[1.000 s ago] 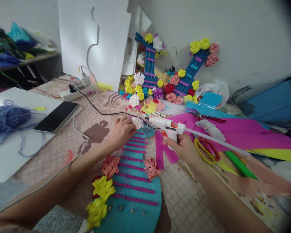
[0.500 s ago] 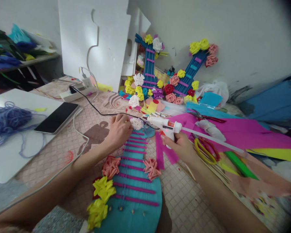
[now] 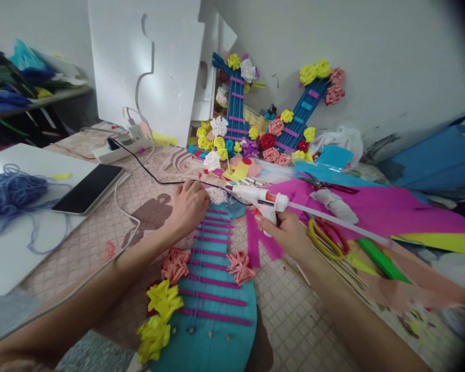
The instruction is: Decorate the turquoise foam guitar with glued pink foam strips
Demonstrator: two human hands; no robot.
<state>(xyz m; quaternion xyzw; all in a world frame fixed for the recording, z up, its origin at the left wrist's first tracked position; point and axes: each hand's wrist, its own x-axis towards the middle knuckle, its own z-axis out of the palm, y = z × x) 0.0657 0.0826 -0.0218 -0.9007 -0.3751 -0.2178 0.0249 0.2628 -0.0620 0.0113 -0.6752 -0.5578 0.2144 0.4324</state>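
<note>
A turquoise paper guitar (image 3: 217, 341) with magenta strips across it and thin strings along it lies in front of me. Pink flowers (image 3: 241, 267) and yellow flowers (image 3: 154, 338) sit along its edges. At its far end, my left hand (image 3: 189, 204) has curled fingers closed at a white paper flower (image 3: 217, 195); the fingertips are partly hidden. My right hand (image 3: 284, 230) grips a white hot glue gun (image 3: 258, 197) by its handle. Its nozzle points left at the white flower, and a long clear glue stick (image 3: 339, 223) juts out of its back.
To the left, a black phone (image 3: 88, 189) and blue yarn (image 3: 13, 194) lie on a white board. A power strip (image 3: 120, 147) feeds cables across the table. Two decorated guitars (image 3: 236, 103) lean at the wall. Yellow-handled scissors (image 3: 321, 240), pliers (image 3: 339, 187) and magenta paper (image 3: 391, 206) lie right.
The whole view has shifted very slightly, so everything sits a little further left. Both hands keep the same places by the white flower, and the glue gun stays in my right hand.
</note>
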